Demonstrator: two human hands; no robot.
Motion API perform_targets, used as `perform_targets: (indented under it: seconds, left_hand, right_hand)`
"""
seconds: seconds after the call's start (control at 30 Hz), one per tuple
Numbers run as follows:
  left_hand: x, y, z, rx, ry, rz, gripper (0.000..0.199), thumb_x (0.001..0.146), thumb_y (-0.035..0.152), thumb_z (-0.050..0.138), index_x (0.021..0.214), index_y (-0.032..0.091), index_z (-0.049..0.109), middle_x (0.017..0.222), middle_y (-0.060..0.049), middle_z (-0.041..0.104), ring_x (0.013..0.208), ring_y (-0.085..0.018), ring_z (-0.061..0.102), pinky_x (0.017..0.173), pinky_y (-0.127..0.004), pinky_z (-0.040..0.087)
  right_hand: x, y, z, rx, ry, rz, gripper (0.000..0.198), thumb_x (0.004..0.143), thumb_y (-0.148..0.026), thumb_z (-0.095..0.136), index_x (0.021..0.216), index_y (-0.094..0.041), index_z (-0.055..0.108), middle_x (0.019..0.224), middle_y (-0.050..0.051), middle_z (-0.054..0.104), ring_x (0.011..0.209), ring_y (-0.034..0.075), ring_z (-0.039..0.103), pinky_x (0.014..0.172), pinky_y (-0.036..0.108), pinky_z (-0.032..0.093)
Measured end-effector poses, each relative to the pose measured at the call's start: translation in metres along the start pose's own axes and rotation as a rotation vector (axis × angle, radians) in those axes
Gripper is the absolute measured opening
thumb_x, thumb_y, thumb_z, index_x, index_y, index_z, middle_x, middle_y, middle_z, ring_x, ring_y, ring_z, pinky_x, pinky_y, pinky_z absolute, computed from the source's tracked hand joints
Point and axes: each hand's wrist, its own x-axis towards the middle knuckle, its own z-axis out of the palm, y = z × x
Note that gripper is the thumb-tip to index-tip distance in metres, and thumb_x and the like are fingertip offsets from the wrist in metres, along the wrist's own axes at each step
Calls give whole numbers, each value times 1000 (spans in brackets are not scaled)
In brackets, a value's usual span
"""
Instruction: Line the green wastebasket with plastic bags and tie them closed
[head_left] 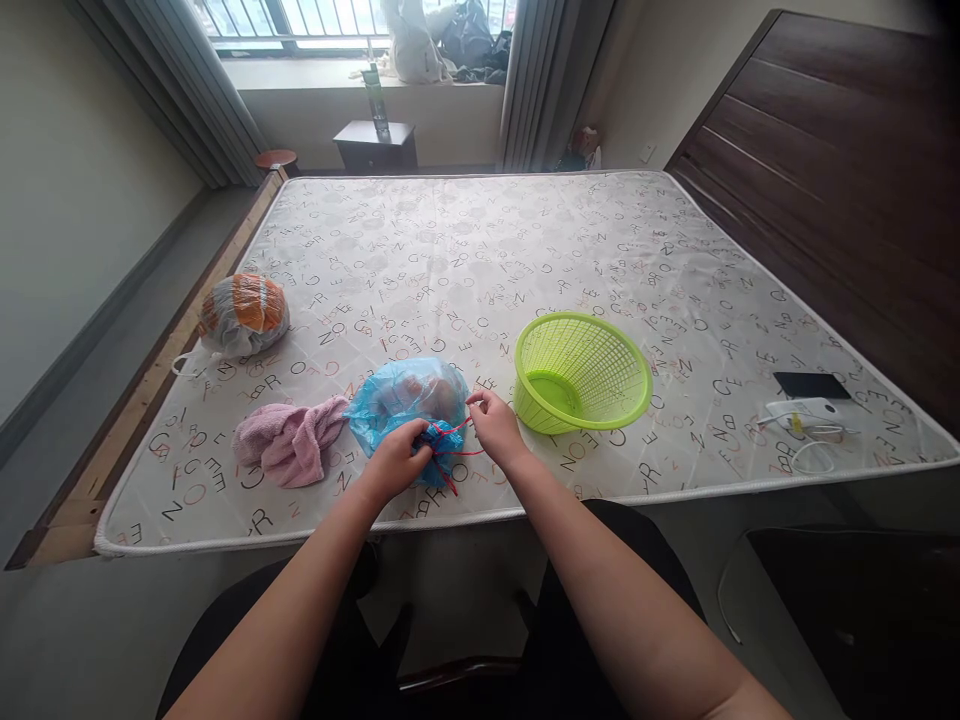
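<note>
Blue bag (409, 400), left hand (396, 462) gripping its neck, right hand (495, 425) pinching red string (454, 440)

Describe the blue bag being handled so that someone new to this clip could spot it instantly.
On the letter-printed mattress, look at the near edge, between the pink towel and the green basket. The blue bag lies there, translucent and bulging, with both hands at its red drawstring; the other bag is white and orange.

Bare forearms, sleeveless; dark trousers
</note>
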Motion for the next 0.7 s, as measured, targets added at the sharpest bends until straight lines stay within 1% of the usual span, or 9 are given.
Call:
perform_targets:
  seconds: [0.1,0.3,0.5,0.6,0.7]
  left_hand:
    - [0,-1,1,8,-1,-8,16,81,12,52,90,20,62,81,0,61,75,-17,55,69,-28,43]
    - [0,-3,4,24,-15,-14,17,82,13,53,93,20,64,85,-2,65,78,-18,59,73,-30,45]
    - [0,-8,9,28,-88,7,18,84,13,53,94,21,66,89,-3,68,80,-20,60,74,-32,46]
    - [-1,-11,12,27,-104,22,19,84,13,54,95,21,67,91,-4,69,82,-20,61,76,-33,46]
    - [-1,-11,12,42,-130,19,17,85,13,53,93,21,66,89,-4,68,81,-20,61,74,-33,46]
  right_hand:
    - [0,-1,0,-14,-15,-3,18,86,-28,50,94,-23,66,61,-6,52,57,15,52,57,27,35]
    - [-2,0,4,-23,-60,-24,17,86,-28,50,93,-22,65,66,-4,60,63,16,56,62,27,40]
    - [-6,-4,4,-41,-105,-41,17,88,-27,49,93,-23,65,67,-3,63,65,16,58,63,27,41]
    - [-7,-5,6,-62,-117,-59,18,88,-27,49,94,-23,66,69,-2,64,66,16,59,65,27,42]
    - [-7,-4,8,-96,-130,-79,18,89,-27,51,95,-22,67,71,-2,64,68,17,59,68,28,43]
